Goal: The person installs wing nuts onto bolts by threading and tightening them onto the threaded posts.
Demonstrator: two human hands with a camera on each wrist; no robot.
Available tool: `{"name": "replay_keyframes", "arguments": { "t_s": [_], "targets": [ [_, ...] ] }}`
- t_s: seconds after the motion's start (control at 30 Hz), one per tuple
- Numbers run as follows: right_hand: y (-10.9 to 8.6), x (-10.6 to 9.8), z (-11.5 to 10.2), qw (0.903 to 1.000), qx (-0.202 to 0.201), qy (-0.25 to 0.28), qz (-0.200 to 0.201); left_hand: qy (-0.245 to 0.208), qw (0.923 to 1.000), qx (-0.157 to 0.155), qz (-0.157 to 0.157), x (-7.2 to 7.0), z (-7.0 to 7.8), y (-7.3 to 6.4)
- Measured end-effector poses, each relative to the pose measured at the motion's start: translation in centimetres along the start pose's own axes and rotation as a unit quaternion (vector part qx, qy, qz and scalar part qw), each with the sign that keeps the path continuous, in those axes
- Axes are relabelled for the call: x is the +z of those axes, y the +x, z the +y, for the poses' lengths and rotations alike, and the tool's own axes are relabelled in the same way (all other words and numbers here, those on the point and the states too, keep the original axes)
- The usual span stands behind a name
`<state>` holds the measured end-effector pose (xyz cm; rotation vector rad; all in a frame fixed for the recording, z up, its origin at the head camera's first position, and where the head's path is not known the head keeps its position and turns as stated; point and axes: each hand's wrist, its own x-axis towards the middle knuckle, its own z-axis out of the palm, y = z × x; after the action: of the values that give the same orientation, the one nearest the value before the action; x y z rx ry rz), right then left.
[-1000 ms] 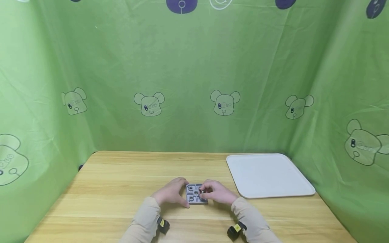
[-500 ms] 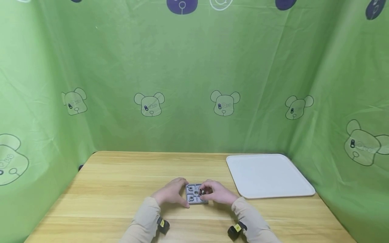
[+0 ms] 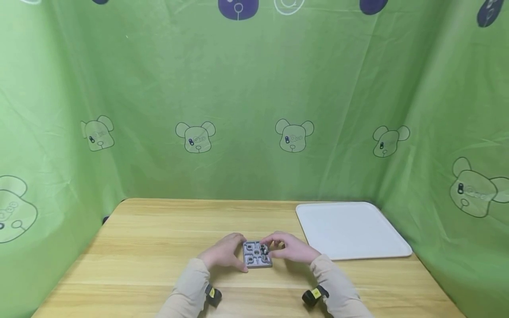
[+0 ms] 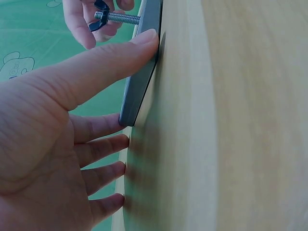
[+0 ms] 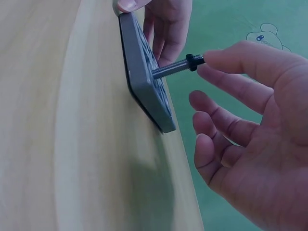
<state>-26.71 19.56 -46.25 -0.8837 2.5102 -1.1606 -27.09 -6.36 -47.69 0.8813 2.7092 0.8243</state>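
Tray (image 3: 354,230) right of grey plate (image 3: 256,255), green curtain (image 3: 244,176) behind.

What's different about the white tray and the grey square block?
The tray is far bigger than the block. The tray is white, but the block is grey. The tray's top looks plain, while the block has a screw standing up from it. Both lie on the wooden table.

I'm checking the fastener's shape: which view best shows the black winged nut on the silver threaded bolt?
The left wrist view: both wings of the black winged nut show clearly. The right wrist view gives it nearly edge-on, by the right hand; the head view, only a tiny dark shape.
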Motion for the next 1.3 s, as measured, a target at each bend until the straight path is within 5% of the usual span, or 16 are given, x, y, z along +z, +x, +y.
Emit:
{"name": "replay_keyframes", "arguments": {
  "t_s": [1.3],
  "targets": [
    [0.75, 1.00, 0.51, 0.9998, 0.014, 0.005, 0.014, -0.001, 1.0000, -0.005, 0.002, -0.01, 0.01, 0.03]
  ]
}}
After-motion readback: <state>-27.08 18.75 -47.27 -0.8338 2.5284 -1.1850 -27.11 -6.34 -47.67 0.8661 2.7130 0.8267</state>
